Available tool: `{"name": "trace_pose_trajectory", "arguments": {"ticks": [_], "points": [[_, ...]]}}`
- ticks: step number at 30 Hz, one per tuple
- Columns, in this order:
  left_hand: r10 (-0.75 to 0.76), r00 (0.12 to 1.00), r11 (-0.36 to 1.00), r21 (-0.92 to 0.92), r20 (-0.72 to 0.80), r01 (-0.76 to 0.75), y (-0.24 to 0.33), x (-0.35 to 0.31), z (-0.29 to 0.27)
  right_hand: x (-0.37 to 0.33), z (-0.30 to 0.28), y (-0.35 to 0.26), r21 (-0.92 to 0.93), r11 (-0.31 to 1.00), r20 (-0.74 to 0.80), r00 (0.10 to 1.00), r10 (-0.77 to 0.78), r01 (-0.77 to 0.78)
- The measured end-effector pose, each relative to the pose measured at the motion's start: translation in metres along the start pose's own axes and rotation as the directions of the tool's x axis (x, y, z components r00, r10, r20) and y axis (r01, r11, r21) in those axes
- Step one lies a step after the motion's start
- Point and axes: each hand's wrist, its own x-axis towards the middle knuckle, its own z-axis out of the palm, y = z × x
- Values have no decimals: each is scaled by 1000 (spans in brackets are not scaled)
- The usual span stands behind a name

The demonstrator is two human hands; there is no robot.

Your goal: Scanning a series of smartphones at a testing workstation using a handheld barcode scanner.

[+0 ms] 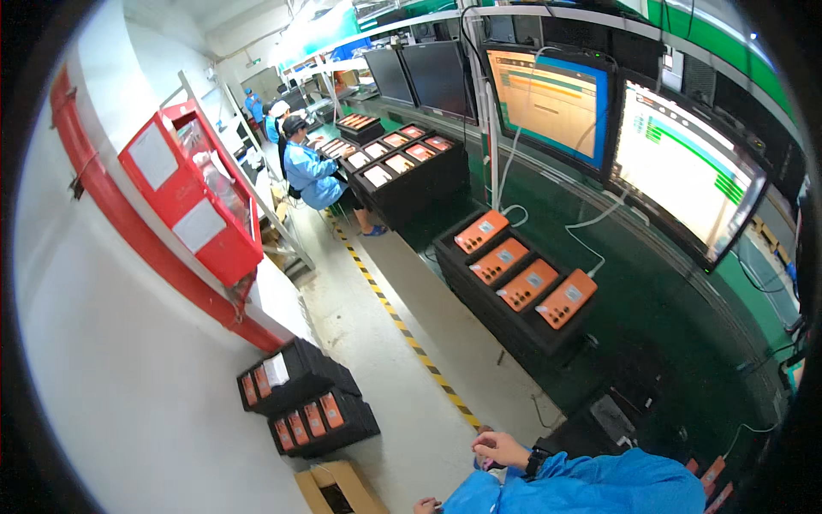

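Observation:
My right hand [503, 450] is near the lower edge, above the pale floor, with a dark watch [536, 463] on its wrist and a blue sleeve behind it. Its fingers are curled together, and whatever may be in them is too small to make out. Only a bit of my left hand [425, 505] shows at the bottom edge; its fingers are mostly cut off. Neither hand touches the bench. Closest on the bench is a black phone-like device [612, 417]. Farther up, orange handheld devices [567, 298] lie in a row on a black foam tray [514, 319], cables running to some.
Two lit monitors [548, 103] stand behind the green bench mat [659, 317]. Black trays [368, 418] of orange devices and a cardboard box [364, 488] sit on the floor left. A red wall box [193, 188] juts out. Co-workers in blue [310, 176] sit along the bench.

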Motion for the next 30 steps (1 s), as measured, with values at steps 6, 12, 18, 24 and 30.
{"name": "trace_pose_trajectory", "arguments": {"ticks": [6, 12, 18, 24, 30], "points": [[158, 987, 926, 348, -12, -144, 99, 86, -33, 124, -13, -108, -19, 962, -69, 960, -272, 271], [400, 891, 650, 620, 212, -439, 234, 185, 8, 188, -36, -158, -44, 951, -297, 905, -306, 307], [202, 943, 957, 153, 264, -248, 354, 326, 51, 205, -59, -146, 93, 969, -603, 787, -129, 230], [201, 882, 866, 343, 426, -363, 559, 258, 182, 189, -85, -211, 62, 896, -909, 396, -132, 440], [753, 485, 548, -16, 446, -836, 692, 153, 319, 177, -142, -249, -148, 831, -978, 44, -203, 536]]}}
